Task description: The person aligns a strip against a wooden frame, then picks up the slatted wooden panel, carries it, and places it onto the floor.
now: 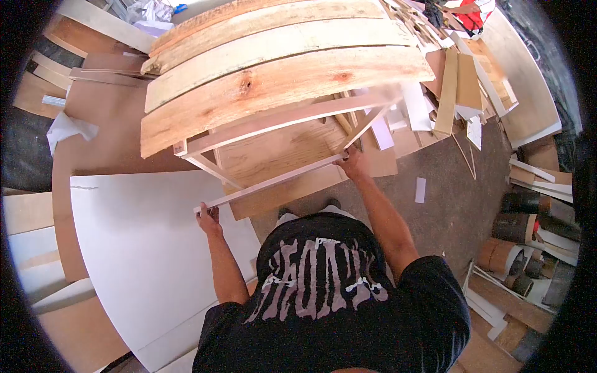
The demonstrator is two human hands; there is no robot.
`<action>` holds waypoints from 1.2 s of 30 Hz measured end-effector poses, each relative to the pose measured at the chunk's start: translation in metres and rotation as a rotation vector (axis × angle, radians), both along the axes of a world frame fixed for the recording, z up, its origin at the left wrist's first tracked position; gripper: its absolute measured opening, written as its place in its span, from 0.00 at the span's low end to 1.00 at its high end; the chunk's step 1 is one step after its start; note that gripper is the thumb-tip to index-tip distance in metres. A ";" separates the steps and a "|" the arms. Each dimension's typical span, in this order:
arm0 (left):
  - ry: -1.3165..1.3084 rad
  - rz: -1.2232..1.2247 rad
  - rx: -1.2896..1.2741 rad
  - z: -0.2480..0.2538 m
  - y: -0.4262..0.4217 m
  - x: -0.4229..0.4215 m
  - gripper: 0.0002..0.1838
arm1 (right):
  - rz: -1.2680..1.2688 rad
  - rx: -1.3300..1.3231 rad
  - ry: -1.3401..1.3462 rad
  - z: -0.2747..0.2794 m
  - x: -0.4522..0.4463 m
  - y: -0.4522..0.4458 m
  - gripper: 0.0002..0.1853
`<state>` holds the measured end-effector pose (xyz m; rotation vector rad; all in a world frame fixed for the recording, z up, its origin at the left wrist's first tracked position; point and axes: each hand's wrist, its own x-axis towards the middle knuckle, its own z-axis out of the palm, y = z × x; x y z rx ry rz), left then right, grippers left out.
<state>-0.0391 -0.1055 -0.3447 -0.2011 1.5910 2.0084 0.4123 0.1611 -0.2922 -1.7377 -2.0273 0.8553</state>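
In the head view, a long, narrow wooden strip (273,182) is held level across the front of my body. My left hand (209,221) is closed around its left end, the fingers and thumb gripping it near the tip. At the other end, my right hand (353,164) is closed on the strip, beside a slanting leg of the wooden bench (364,127). The bench's top is made of rough pale planks (280,93), with a knot in the nearest one. Below the top runs a wooden rail (267,125).
A large white panel (143,248) leans or lies at the left, next to a brown sheet (106,137). Scrap boards (457,93) are heaped at the right rear. Rolls and offcuts (500,256) crowd the right side. A small white piece (420,190) lies on the floor.
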 end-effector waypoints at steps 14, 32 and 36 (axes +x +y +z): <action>-0.033 -0.130 -0.002 0.016 0.012 0.044 0.32 | 0.064 0.236 0.060 -0.008 0.026 0.013 0.31; 0.004 -0.097 -0.135 0.014 0.018 0.046 0.35 | -0.027 0.203 0.036 0.004 0.015 0.001 0.31; 0.032 -0.083 -0.054 0.012 0.011 0.051 0.36 | -0.044 0.251 0.000 0.002 0.012 -0.001 0.31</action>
